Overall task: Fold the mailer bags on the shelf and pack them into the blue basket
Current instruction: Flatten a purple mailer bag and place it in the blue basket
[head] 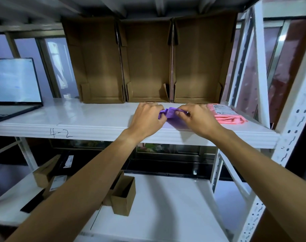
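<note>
I take the purple mailer bag (171, 116) as my mark. Just behind it, three open cardboard boxes (148, 63) wall off the back of the shelf (96, 117). Just right of it lies a pink mailer stack (225, 114), with a white upright (260, 67) beyond. Left of it I have bare board as far as the laptop (14, 88), well apart.

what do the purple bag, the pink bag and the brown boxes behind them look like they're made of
The purple bag: looks like thin soft plastic film, matte; it bunches where the left hand and right hand pinch it. The pink bag: likely similar plastic, slightly glossy, in flat folded layers with a printed label. The brown boxes: cardboard, dull, with creased flaps.
</note>
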Available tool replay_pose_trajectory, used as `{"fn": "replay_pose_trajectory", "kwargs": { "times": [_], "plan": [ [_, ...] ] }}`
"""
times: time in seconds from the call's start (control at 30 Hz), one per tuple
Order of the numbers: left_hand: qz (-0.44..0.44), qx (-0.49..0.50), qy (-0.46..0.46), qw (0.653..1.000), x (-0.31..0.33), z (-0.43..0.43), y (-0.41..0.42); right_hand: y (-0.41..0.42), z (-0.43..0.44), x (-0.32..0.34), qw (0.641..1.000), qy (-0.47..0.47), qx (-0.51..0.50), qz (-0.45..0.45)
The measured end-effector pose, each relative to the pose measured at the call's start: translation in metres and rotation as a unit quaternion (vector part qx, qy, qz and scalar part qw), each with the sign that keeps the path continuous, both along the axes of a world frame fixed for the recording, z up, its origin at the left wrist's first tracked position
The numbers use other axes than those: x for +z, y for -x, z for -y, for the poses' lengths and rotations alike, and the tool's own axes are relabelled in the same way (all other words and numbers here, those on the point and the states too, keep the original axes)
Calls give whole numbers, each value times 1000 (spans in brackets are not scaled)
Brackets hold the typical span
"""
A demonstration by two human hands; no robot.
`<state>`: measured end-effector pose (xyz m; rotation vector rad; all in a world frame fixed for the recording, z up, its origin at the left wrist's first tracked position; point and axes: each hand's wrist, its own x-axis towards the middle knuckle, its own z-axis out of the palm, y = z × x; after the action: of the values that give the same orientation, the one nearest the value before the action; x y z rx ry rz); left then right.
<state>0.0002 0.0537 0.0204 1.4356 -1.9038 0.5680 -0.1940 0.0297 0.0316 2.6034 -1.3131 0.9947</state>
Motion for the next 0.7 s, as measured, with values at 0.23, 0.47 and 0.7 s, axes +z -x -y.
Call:
{"fn": "replay_pose_trajectory", "kwargs": {
  "times": [0.23, 0.47, 0.7],
  "plan": [
    [-12, -44, 29, 999, -8, 0, 8, 4, 1, -10, 1000, -11, 9, -28],
    [-3, -36, 34, 999, -16, -1, 8, 2, 3, -26, 999, -21, 14, 40],
    [-13, 19, 33, 999, -14, 12, 27, 7, 5, -19, 983, -126, 36, 133]
  ]
}}
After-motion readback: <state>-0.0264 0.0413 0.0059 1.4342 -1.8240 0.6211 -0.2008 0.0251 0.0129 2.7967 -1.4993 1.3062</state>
